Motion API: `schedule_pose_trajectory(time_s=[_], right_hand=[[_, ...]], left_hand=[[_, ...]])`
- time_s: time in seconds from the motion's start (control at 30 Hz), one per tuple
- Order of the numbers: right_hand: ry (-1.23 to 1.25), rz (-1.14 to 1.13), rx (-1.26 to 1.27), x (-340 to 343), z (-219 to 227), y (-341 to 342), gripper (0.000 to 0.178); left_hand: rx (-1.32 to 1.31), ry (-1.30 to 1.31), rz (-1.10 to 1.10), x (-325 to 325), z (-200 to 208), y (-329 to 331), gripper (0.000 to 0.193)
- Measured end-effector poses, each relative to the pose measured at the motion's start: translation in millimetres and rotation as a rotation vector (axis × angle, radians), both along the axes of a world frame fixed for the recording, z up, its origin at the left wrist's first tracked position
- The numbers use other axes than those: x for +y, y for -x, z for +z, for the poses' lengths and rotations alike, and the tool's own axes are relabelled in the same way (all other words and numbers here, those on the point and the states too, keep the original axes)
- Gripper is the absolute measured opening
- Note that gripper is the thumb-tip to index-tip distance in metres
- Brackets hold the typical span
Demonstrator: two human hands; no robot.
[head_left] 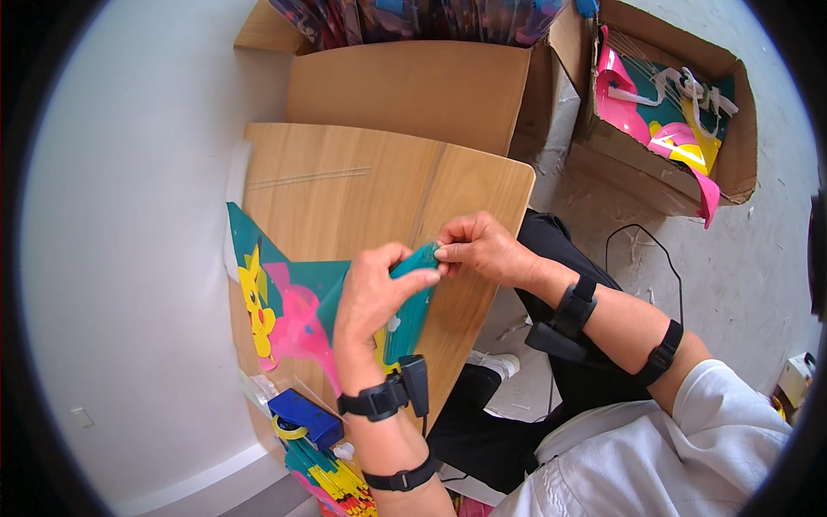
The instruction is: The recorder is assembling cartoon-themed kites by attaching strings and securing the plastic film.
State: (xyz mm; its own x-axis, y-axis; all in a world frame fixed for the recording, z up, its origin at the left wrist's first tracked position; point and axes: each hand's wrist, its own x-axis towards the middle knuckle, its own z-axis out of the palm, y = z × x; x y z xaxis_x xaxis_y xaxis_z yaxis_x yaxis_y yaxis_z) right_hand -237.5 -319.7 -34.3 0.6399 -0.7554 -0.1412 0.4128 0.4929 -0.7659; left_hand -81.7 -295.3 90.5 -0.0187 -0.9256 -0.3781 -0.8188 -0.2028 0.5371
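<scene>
A thin teal sheet with pink and yellow cartoon shapes (303,303), resembling a kite sail, lies across the wooden table at its left side. Its right part is gathered into a fold that rises off the tabletop. My left hand (369,289) is closed round this fold, thumb on top. At the fold's upper tip, my right hand (484,250) pinches the teal edge between thumb and fingers. Whatever lies inside the fold is hidden. Beyond the hands, thin pale rods (310,177) rest on the table.
A blue tape dispenser (306,419) with a yellow ring stands near the table's left edge, above a stack of coloured sheets (332,478). An open carton (745,138) with pink and teal sheets sits at far right. Another carton (405,86) adjoins the table's far edge.
</scene>
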Motion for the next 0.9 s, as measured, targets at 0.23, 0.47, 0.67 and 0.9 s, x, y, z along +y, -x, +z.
schedule_pose_trajectory(time_s=[0.23, 0.47, 0.67, 0.9], right_hand=[[0.026, -0.354, -0.034, 13.9, 2.1, -9.8, 0.01], [-0.206, -0.19, 0.295, 58.2, 35.2, 29.0, 0.021], [-0.202, -0.261, 0.22, 80.1, 14.4, 28.1, 0.017], [-0.204, -0.202, 0.13, 83.5, 15.6, 26.7, 0.015]], left_hand=[[-0.514, 0.097, -0.128, 56.7, 17.7, 35.8, 0.025], [-0.635, 0.413, 0.194, 112.6, -51.2, 89.9, 0.021], [-0.459, 0.351, 0.154, 130.0, -42.8, 126.2, 0.036], [-0.068, 0.238, 0.119, 173.5, -22.9, 128.6, 0.037]])
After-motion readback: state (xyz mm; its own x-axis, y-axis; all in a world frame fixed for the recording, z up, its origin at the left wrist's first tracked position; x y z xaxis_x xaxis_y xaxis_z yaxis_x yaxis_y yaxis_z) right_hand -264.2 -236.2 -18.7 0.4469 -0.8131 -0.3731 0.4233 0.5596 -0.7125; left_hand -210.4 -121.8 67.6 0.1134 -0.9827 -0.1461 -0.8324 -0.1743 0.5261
